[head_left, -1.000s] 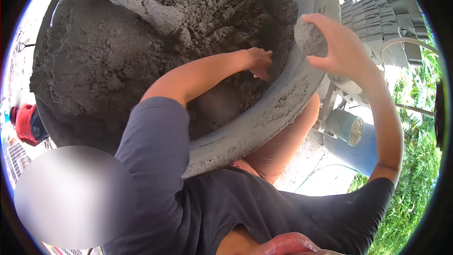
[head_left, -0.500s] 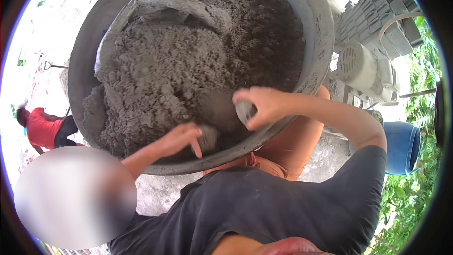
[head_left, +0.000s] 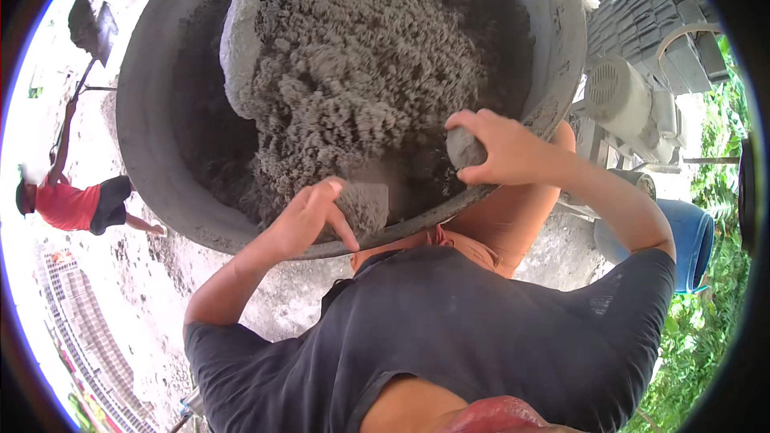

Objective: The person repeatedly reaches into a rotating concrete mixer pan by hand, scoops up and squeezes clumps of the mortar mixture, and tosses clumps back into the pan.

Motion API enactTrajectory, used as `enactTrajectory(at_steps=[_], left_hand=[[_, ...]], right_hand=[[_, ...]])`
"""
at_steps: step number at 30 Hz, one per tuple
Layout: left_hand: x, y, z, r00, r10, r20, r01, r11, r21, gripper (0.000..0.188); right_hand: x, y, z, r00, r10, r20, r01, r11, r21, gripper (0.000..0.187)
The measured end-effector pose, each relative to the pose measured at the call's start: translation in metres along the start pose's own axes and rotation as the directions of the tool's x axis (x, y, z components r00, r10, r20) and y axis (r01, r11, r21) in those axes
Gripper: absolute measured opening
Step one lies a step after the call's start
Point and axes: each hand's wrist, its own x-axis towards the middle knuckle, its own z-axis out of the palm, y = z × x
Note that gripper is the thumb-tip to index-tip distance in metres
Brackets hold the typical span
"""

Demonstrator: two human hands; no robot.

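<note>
One squarish grey piece [head_left: 369,207] was pinched in fingers of left hand [head_left: 303,223], round basin's [head_left: 152,96] six o'clock; rounded piece [head_left: 464,149] pinched by right hand [head_left: 509,151] at four; crumbly mix [head_left: 345,88] heaped inside.

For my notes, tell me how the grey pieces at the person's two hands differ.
The left piece, at the left hand, shows straight edges and a corner; the right piece, at the right hand, looks rounded. The left piece sits lower in the picture, the right piece higher. Both are grey.
</note>
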Motion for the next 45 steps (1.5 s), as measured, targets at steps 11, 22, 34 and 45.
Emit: enactTrajectory(at_steps=[11,22,34,45], left_hand=[[0.038,0.069,0.008,0.813,0.499,-0.301,-0.496,0.863,0.09,0.084],[0.1,0.09,0.073,0.584,0.81,0.062,-0.326,0.164,0.931,0.074],[0.11,0.023,0.036,0.855,0.441,-0.273,-0.518,0.743,-0.423,0.062],[0.125,0.003,0.061,0.714,0.52,-0.469,-0.543,0.834,0.097,0.057]], right_hand=[[0.009,-0.006,-0.01,0.92,0.073,-0.385,0.391,-0.252,0.885,0.036],[0.055,0.003,0.055,0.967,0.01,-0.255,0.171,-0.766,0.62,0.029],[0.086,-0.014,0.079,0.962,0.265,-0.062,0.24,-0.721,0.65,0.08],[0.116,-0.021,0.111,0.987,0.159,-0.008,0.136,-0.812,0.568,0.036]])
